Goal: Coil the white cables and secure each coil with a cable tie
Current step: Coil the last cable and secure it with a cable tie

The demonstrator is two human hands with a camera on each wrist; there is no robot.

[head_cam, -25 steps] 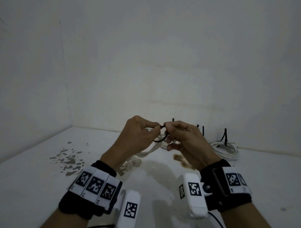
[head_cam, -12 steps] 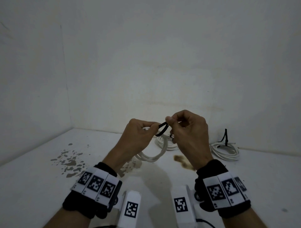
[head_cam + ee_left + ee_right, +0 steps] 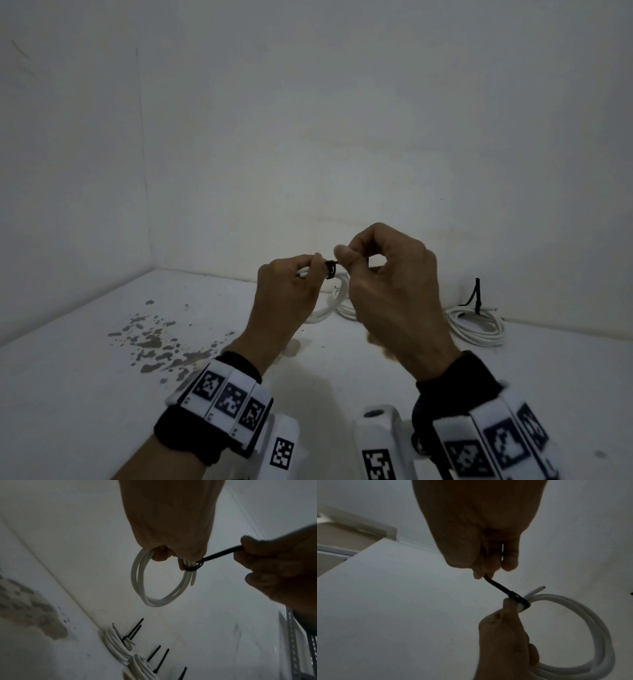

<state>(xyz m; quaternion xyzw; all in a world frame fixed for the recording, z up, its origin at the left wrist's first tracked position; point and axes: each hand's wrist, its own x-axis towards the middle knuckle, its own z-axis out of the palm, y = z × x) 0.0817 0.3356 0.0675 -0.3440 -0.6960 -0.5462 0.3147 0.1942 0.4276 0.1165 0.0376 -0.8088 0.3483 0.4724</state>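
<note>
My left hand (image 3: 308,270) grips a white cable coil (image 3: 142,588) held up above the table; the coil (image 3: 583,615) hangs as a loop below the fingers. A black cable tie (image 3: 192,568) is drawn snug round the coil's strands right beside my left thumb. My right hand (image 3: 346,257) pinches the tie's free tail (image 3: 496,585) between thumb and forefinger, stretched taut away from the coil. In the head view only the tie's band (image 3: 330,269) shows between the two hands.
A tied white coil (image 3: 476,325) with a black tie sticking up lies at the back right by the wall. Two more tied coils (image 3: 120,646) lie along the wall behind my hands. Brown stains (image 3: 150,339) mark the white table at left.
The tie's wide loop has shrunk to a tight band round the coil. My right hand has pulled the tail up and to the right, and both hands have risen slightly.
</note>
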